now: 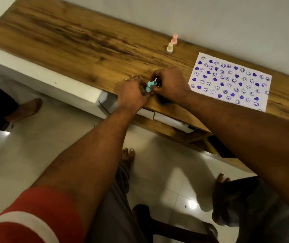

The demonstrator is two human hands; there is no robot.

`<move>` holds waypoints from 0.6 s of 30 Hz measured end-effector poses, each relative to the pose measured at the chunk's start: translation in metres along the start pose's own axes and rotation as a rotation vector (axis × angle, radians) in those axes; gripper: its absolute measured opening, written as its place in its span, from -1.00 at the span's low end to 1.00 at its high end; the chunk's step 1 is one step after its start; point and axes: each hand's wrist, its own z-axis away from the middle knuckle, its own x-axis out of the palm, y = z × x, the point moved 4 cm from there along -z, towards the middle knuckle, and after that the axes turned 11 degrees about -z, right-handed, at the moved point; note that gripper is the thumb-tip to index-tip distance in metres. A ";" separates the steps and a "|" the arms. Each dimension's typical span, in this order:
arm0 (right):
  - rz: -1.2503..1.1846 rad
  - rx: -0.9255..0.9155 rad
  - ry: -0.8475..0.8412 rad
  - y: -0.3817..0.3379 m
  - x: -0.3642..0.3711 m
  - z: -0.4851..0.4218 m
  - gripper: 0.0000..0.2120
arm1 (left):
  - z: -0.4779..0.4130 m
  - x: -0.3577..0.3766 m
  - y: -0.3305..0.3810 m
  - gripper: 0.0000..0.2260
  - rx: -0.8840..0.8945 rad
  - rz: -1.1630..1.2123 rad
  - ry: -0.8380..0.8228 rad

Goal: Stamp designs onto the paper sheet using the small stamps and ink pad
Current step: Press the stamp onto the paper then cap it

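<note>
A small turquoise stamp is pinched between my two hands near the table's front edge. My left hand grips its base end; my right hand closes around its top. Under my right wrist lies the dark ink pad, mostly hidden. The white paper sheet lies to the right, covered with several purple hearts and smiley prints. A yellow stamp and a pink stamp stand upright at the back, apart from my hands.
The wooden table runs along a white wall, with bare wood to the left of my hands. Below are a white drawer front, a tiled floor, my feet and another person's foot at the left.
</note>
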 end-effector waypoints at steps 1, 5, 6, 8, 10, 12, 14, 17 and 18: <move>0.011 -0.002 -0.010 0.000 0.002 0.000 -0.72 | -0.001 0.001 -0.002 -0.62 -0.011 -0.003 -0.009; 0.050 -0.019 -0.019 -0.003 0.005 -0.001 -0.71 | -0.003 0.003 -0.004 -0.64 -0.027 0.017 -0.038; 0.059 -0.021 -0.024 -0.003 0.005 -0.002 -0.71 | -0.004 0.003 -0.004 -0.66 -0.030 0.027 -0.042; 0.081 -0.023 -0.036 -0.003 0.007 -0.003 -0.72 | -0.004 0.004 -0.005 -0.69 -0.039 0.042 -0.048; 0.100 -0.027 -0.038 -0.002 0.009 -0.005 -0.72 | -0.004 0.004 -0.005 -0.69 -0.038 0.045 -0.053; 0.131 -0.027 -0.030 -0.003 0.011 -0.008 -0.73 | -0.005 0.004 -0.004 -0.70 -0.034 0.054 -0.054; 0.152 -0.020 -0.025 -0.006 0.012 -0.013 -0.72 | -0.007 0.004 -0.004 -0.72 -0.036 0.062 -0.039; 0.170 -0.007 -0.044 -0.009 0.013 -0.015 -0.72 | -0.007 0.003 -0.004 -0.74 -0.037 0.070 -0.033; 0.185 -0.006 -0.055 -0.011 0.013 -0.016 -0.73 | -0.007 0.003 -0.005 -0.73 -0.030 0.076 -0.038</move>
